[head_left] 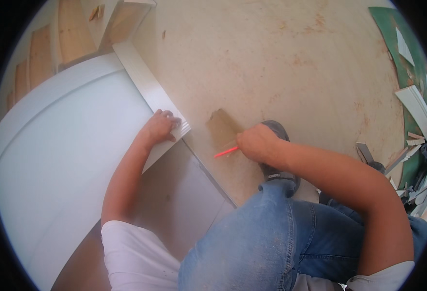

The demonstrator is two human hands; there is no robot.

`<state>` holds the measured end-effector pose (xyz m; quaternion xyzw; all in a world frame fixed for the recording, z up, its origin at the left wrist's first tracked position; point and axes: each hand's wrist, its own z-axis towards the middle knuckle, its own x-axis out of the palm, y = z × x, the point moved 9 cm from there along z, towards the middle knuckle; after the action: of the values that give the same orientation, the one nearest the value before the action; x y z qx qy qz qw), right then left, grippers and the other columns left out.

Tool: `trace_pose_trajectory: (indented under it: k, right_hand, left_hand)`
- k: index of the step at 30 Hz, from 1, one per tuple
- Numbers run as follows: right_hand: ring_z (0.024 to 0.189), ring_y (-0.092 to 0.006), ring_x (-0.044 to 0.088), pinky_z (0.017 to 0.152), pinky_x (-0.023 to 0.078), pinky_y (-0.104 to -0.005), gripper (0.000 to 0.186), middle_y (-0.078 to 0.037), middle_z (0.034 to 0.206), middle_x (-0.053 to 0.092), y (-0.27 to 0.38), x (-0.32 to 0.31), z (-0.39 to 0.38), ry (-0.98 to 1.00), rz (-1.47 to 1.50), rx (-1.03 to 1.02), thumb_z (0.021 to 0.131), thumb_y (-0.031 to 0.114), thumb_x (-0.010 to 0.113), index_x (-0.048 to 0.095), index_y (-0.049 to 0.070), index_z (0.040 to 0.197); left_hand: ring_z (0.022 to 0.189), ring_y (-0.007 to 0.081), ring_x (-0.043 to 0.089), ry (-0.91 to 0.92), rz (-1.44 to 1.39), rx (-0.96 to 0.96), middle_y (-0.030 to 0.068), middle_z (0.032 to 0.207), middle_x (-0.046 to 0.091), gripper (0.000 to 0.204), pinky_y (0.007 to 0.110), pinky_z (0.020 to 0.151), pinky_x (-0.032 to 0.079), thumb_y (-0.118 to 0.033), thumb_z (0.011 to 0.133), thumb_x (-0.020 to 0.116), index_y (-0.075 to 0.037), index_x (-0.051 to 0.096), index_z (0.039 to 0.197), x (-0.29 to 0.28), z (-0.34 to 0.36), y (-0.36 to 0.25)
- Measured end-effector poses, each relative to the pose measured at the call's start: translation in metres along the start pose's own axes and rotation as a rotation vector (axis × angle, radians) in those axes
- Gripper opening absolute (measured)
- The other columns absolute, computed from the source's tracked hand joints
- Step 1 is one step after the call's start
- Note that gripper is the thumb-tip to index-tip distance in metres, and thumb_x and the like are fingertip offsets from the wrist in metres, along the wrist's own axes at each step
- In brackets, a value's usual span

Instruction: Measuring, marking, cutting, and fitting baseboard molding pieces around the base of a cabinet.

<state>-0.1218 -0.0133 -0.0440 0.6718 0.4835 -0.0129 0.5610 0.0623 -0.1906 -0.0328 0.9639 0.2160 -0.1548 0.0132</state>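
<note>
A large white panel (73, 145) with a raised white border lies at the left. Along its far right side runs a white trim strip (138, 80), whose grooved end meets the panel's corner. My left hand (159, 128) is closed over that end, with its fingers bent on the strip and the thumb at the near side. To the right, over the floor, my right hand (258, 143) is closed round a thin red stick, perhaps a pencil (225, 152). Its tip points left, and the rest is hidden in the fist.
Beyond the panel stand wooden boards (75, 34). A brown patch (223, 127) shows on the dusty floor (252, 63). My shoe (276, 128) is just behind my right hand. White offcuts (417, 109) and scraps lie on a green sheet (388, 34) at the right.
</note>
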Motion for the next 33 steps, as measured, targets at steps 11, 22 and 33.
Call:
trace_pose_trajectory:
  k: [11,22,33]
  right_hand:
    - [0.084,-0.031,0.075,0.071,0.059,-0.0409,0.016,-0.013,0.087,0.077,-0.005,0.004,0.004,-0.011,0.056,0.035,0.087,0.012,0.062,0.078,0.009,0.084]
    - [0.087,-0.0338,0.074,0.075,0.059,-0.0453,0.017,-0.016,0.09,0.076,-0.033,-0.037,-0.005,0.043,0.105,0.145,0.086,0.014,0.062,0.077,0.007,0.086]
    - [0.087,-0.0367,0.074,0.073,0.058,-0.0485,0.017,-0.019,0.09,0.075,-0.062,-0.048,-0.174,0.343,0.022,0.209,0.08,0.014,0.066,0.078,0.004,0.087]
  left_hand:
    - [0.13,0.0213,0.052,-0.059,0.008,0.033,-0.0058,0.133,0.068,0.053,0.037,0.105,0.04,-0.036,0.069,0.085,-0.009,0.077,0.114,0.007,0.004,-0.003]
    - [0.112,0.0321,0.064,-0.321,-0.33,-0.159,0.0122,0.12,0.071,0.032,0.041,0.098,0.051,-0.026,0.086,0.078,-0.005,0.075,0.111,-0.052,-0.023,0.014]
    - [0.073,0.0233,0.055,-1.373,-0.971,0.71,0.0087,0.074,0.06,0.019,0.04,0.067,0.046,-0.014,0.081,0.064,0.004,0.068,0.088,-0.299,-0.227,-0.209]
